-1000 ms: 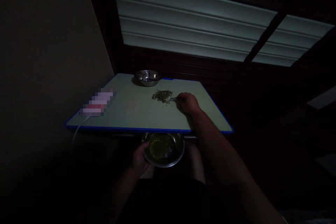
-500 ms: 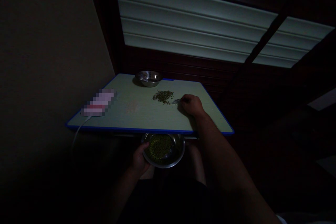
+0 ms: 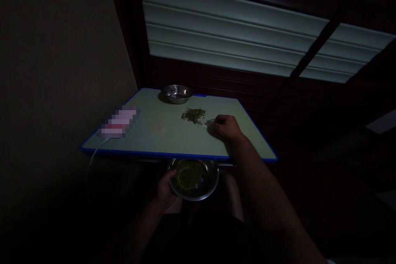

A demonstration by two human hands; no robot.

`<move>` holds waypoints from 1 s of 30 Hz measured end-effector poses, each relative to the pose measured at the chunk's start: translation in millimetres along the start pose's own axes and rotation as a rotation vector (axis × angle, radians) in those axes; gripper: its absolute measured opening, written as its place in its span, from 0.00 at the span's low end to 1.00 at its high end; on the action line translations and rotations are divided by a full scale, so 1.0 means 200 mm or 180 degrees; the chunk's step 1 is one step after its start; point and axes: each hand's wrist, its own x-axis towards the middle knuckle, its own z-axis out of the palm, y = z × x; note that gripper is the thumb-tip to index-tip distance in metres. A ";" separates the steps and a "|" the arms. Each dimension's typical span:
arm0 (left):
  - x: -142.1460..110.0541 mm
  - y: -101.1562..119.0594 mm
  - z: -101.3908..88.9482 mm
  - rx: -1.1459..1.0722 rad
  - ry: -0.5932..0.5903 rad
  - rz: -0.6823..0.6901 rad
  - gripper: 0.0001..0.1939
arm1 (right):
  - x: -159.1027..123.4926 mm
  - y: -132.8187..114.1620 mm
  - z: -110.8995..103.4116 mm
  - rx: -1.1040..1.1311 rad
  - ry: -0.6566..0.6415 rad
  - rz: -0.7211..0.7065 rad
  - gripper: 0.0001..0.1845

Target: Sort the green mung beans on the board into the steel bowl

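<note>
My left hand (image 3: 166,189) grips the left rim of a metal bowl (image 3: 198,198), thumb over the edge. Small green grains (image 3: 188,174), which look like mung beans, lie inside it. The bowl is held just below the table's near edge, above my lap. Over the right part of the table, my right hand (image 3: 227,127) is closed on a small shiny utensil (image 3: 210,123). Its exact kind is hard to make out in the dim light. The utensil's tip is close to the right side of a loose pile of green beans (image 3: 193,115) spread on the tabletop.
The pale table (image 3: 173,142) has a blue rim. A second metal bowl (image 3: 177,95) stands at its back edge. On the left lies a blurred-out pink device (image 3: 119,123) with a white cable (image 3: 93,154). Pale residue (image 3: 157,128) marks the surface. Dark slatted furniture (image 3: 222,33) rises behind.
My right hand and the utensil have shifted slightly toward me, and the utensil's angle has changed. The left hand still holds the bowl. The whole view has moved a little.
</note>
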 end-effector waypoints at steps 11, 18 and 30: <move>0.00 -0.01 0.00 -0.0071 0.0052 -0.0057 0.11 | -0.01 -0.04 0.04 0.0330 -0.0241 -0.0122 0.08; 0.00 -0.01 0.00 -0.0053 0.0030 -0.0036 0.10 | -0.01 -0.07 0.05 0.0226 -0.0307 -0.0175 0.08; 0.00 -0.01 -0.01 -0.0025 -0.0059 -0.0025 0.10 | 0.00 -0.07 0.02 -0.0190 -0.0103 0.0201 0.09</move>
